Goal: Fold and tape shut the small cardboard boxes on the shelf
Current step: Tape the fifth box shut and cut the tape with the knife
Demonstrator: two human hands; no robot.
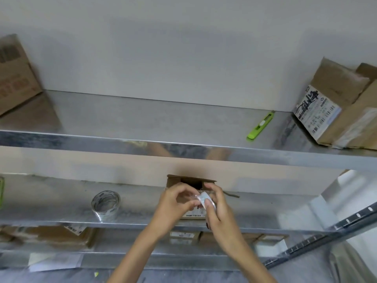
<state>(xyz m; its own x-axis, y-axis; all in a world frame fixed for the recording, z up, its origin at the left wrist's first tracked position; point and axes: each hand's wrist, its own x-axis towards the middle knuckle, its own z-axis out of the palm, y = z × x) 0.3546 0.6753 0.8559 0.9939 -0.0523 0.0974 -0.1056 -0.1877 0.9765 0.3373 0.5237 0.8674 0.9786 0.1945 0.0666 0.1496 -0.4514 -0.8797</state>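
Small cardboard box (190,181) sits on the middle shelf (61,203), top open, just behind both hands. Right hand (219,211) fingers curl round a tape roll (204,199). Left hand (175,203) fingers pinch its loose end, likely peeling a sealing strip. Spare tape roll (105,204) well left.

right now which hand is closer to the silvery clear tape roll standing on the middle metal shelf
Left. The left hand sits to the right of the tape roll; the right hand is farther right still, both holding pale tape.
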